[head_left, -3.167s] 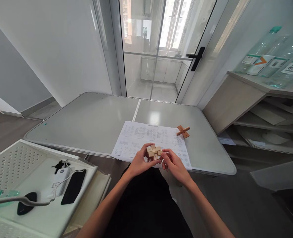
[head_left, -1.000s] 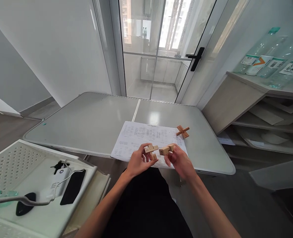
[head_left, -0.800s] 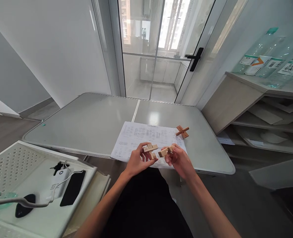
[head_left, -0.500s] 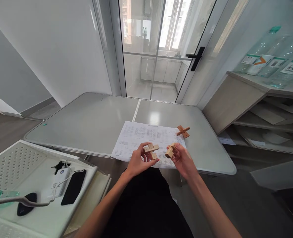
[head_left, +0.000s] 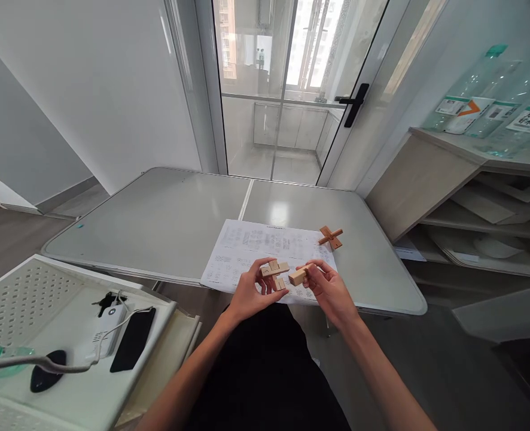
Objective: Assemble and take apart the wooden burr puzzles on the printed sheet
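My left hand [head_left: 252, 286] is closed round light wooden puzzle pieces [head_left: 274, 269], notched blocks with one above the other between thumb and fingers. Just to the right, my right hand [head_left: 330, 287] pinches a single wooden puzzle piece [head_left: 298, 276], its blunt end pointing left toward the other pieces. A small gap separates the two hands' pieces. Both hands are over the near edge of a printed sheet [head_left: 242, 239] with rows of small diagrams. A darker brown wooden cross-shaped puzzle [head_left: 331, 237] lies at the sheet's upper right corner.
The grey folding table [head_left: 179, 209] carries the sheet. At left, a white cart [head_left: 81, 299] holds a black phone [head_left: 133, 340], a white power bank [head_left: 107, 329] with a cable, and keys [head_left: 107, 302]. Plastic bottles [head_left: 493, 111] stand on the wooden shelf [head_left: 435, 173] at right.
My right hand has turned its wooden piece from a slant to lying nearly level, and shifted it slightly left toward the left hand. My left hand stays almost still.
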### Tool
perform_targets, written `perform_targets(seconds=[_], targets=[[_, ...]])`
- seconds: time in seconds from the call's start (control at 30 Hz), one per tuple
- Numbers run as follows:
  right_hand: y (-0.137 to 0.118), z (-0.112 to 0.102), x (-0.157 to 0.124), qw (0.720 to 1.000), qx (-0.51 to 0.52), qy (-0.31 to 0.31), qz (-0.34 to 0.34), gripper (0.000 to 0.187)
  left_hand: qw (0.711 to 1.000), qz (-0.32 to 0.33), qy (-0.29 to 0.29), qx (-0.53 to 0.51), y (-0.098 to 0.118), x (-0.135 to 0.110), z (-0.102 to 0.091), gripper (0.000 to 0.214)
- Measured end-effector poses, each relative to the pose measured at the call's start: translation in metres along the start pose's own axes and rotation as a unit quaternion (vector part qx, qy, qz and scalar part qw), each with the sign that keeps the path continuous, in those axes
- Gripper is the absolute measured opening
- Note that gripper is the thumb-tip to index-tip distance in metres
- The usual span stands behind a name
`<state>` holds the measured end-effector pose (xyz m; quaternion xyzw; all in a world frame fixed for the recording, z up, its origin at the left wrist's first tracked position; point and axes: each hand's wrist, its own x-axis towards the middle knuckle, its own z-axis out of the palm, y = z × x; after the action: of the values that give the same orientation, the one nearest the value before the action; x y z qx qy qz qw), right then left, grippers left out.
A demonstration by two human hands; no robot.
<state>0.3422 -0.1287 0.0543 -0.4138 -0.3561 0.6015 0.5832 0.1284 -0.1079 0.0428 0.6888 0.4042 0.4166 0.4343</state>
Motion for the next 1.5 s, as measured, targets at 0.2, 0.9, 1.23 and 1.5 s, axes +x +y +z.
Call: perform_targets(seconds=[0.2, 0.9, 1.23, 1.5], targets=[[-0.003, 0.001, -0.004, 1.0, -0.009, 0.006, 0.021, 0.034, 1.0, 0.001, 0.007, -0.006, -0.001, 0.0, 0.002, 0.067], [0.0, 0.001, -0.008, 0.992, 0.019, -0.08, 0.092, 0.035, 0.999, -0.009, 0.035, -0.022, -0.002, -0.001, 0.003, 0.065], [0.006, -0.012, 0.0, 0.986, 0.087, 0.016, 0.145, 0.027, 0.999, -0.008, 0.029, -0.02, -0.004, -0.001, 0.002, 0.068], [-0.008, -0.001, -0.012, 0.988, -0.062, -0.097, 0.101, 0.048, 0.999, -0.011, 0.03, -0.019, -0.003, -0.001, 0.003, 0.068]])
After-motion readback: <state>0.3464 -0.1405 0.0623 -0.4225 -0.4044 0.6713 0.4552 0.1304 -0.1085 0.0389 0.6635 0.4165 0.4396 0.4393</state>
